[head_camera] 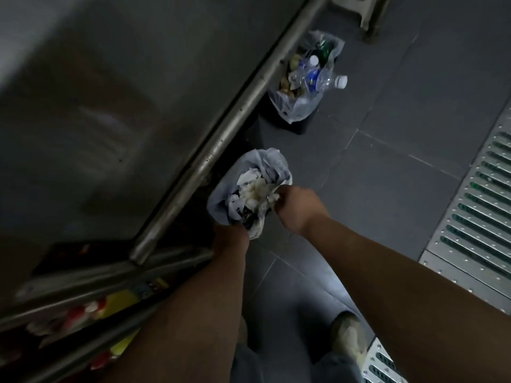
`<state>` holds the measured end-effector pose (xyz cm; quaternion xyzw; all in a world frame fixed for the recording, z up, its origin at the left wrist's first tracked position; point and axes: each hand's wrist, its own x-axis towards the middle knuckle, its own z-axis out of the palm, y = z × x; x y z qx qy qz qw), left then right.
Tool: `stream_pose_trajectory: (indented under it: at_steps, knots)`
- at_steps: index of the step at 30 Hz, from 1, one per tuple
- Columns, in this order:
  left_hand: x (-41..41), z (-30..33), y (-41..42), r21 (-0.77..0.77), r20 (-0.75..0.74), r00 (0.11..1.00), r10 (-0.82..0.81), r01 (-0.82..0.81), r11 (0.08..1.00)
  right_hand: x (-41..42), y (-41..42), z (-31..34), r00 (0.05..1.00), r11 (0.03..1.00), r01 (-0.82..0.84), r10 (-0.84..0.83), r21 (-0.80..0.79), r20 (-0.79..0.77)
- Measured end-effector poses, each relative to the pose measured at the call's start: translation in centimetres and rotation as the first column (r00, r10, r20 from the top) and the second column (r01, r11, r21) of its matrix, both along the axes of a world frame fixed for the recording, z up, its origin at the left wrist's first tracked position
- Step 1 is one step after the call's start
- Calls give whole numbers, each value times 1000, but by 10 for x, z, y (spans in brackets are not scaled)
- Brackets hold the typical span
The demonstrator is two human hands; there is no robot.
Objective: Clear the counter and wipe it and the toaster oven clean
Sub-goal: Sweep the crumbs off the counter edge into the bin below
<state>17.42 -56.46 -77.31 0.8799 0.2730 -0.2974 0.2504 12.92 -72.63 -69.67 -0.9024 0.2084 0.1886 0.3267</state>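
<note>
A small bin lined with a pale blue bag [225, 186] stands on the floor beside the steel counter [110, 106]. Crumpled white paper waste [257, 192] fills it. My right hand [294, 203] is at the bag's right rim, its fingers down among the white waste. My left hand [231, 234] grips the near edge of the bag; its fingers are hidden behind the bag. The toaster oven is out of view.
A second bin with a clear bag [301, 87] holds plastic bottles further along the floor. A metal floor drain grate [475, 200] runs along the right. The counter's rounded steel edge [221, 134] crosses diagonally. Packaged goods [83, 313] sit on a lower shelf. My shoe [349, 338] is below.
</note>
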Motion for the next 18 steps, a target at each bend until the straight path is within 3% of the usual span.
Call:
stream_pose_trajectory:
  at_steps: [7, 11, 18]
  knots:
    - [5, -64, 10, -58, 21, 994, 110, -108, 992, -6, 2, -48, 994, 998, 49, -53, 39, 97]
    - [0, -79, 19, -28, 128, 992, -2, 6, 1000, 0, 3, -67, 986, 996, 73, -78, 42, 144]
    - [6, -68, 19, 63, 123, 982, -146, 139, 988, 2, 4, -60, 986, 996, 80, -83, 31, 147]
